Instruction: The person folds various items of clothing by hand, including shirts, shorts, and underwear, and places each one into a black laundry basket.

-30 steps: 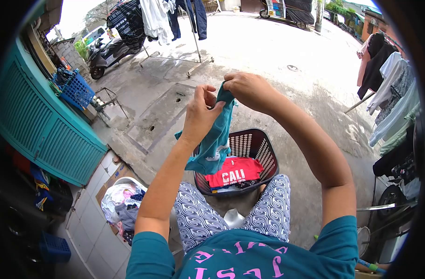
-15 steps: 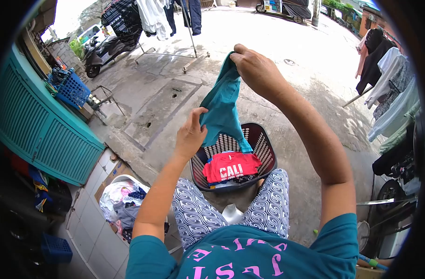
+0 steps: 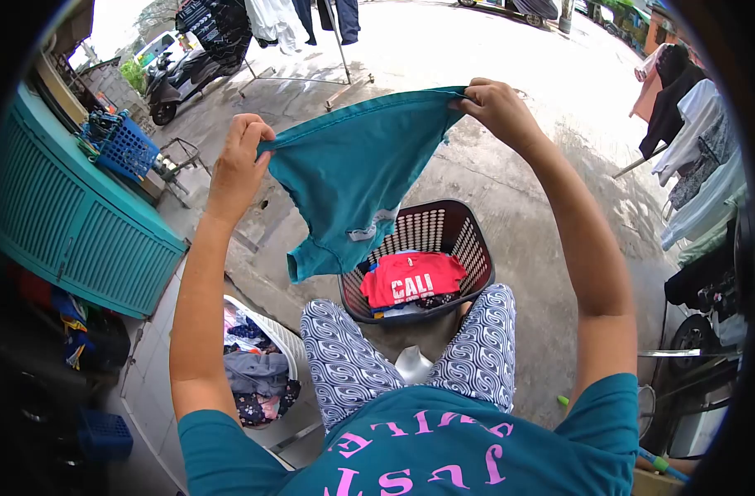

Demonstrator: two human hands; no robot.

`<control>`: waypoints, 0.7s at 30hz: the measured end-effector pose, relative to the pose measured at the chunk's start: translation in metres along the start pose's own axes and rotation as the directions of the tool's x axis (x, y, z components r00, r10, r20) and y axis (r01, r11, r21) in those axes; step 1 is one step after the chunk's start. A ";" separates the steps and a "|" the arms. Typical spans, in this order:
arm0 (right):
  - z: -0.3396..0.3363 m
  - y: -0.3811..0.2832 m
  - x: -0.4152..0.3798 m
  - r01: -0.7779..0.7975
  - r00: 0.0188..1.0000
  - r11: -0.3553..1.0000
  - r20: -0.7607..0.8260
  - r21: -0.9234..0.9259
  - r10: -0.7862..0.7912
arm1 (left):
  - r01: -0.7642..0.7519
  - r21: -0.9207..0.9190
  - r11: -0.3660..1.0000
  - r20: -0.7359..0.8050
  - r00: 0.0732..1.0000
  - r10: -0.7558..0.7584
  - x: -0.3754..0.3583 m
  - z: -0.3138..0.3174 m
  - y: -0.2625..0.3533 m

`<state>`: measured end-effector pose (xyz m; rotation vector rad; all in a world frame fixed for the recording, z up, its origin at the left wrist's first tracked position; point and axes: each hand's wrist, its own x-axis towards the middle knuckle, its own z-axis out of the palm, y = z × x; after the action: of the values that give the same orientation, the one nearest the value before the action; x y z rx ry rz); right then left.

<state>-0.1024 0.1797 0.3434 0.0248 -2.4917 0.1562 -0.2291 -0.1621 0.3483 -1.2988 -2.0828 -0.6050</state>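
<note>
A teal shirt (image 3: 344,182) hangs stretched between my two hands, its long straight edge uppermost and a pale print showing low on the cloth. My left hand (image 3: 238,165) pinches the left end of that edge. At the right end, slightly higher, my right hand (image 3: 503,116) grips the other corner. Below and behind the shirt stands a dark perforated laundry basket (image 3: 468,248). In it lies a folded red shirt (image 3: 410,277) lettered "CALI", with other clothes under it.
A white basket (image 3: 288,343) of crumpled clothes (image 3: 258,372) sits beside my left leg. Teal louvred doors (image 3: 88,223) and a blue basket (image 3: 128,149) are to the left. Laundry (image 3: 700,157) hangs on the right; a clothes rack (image 3: 342,50) and scooter (image 3: 179,83) stand ahead.
My left hand has moved up and left, my right hand slightly right, and the teal shirt has spread from a bunched hang to a wide stretch, lifting away from the dark basket.
</note>
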 end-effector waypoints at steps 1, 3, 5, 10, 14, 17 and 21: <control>0.003 0.003 0.000 0.010 1.000 0.998 0.005 0.056 -0.011 | 0.001 -0.002 1.000 0.003 1.000 -0.001 0.001 -0.002 -0.001; 0.009 0.007 -0.001 -0.012 1.000 0.992 0.003 0.129 0.011 | -0.005 -0.029 1.000 -0.005 1.000 0.005 0.005 -0.006 0.001; 0.008 0.005 -0.004 -0.032 0.999 0.979 0.003 0.203 0.032 | -0.014 -0.006 1.000 0.002 1.000 0.014 0.005 -0.005 -0.002; 0.006 0.004 -0.013 -0.149 0.988 0.890 0.108 0.431 0.113 | 0.035 0.016 0.999 0.040 0.999 -0.035 0.002 -0.005 -0.008; 0.012 0.006 -0.023 0.046 0.999 0.941 0.003 0.335 -0.050 | -0.062 0.245 0.967 -0.014 0.998 0.068 -0.005 -0.010 -0.004; 0.016 -0.003 -0.033 0.063 0.996 0.938 0.032 0.342 -0.078 | 0.051 0.263 0.963 -0.020 0.999 -0.047 -0.019 -0.012 -0.008; 0.010 -0.042 -0.067 0.001 1.000 0.845 -0.002 0.535 0.000 | 0.235 -0.063 0.970 -0.029 0.971 -0.237 -0.052 -0.040 -0.001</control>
<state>-0.0530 0.1357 0.2996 0.2586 -2.3650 0.8503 -0.2023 -0.2217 0.3401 -1.0691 -2.2215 -0.7927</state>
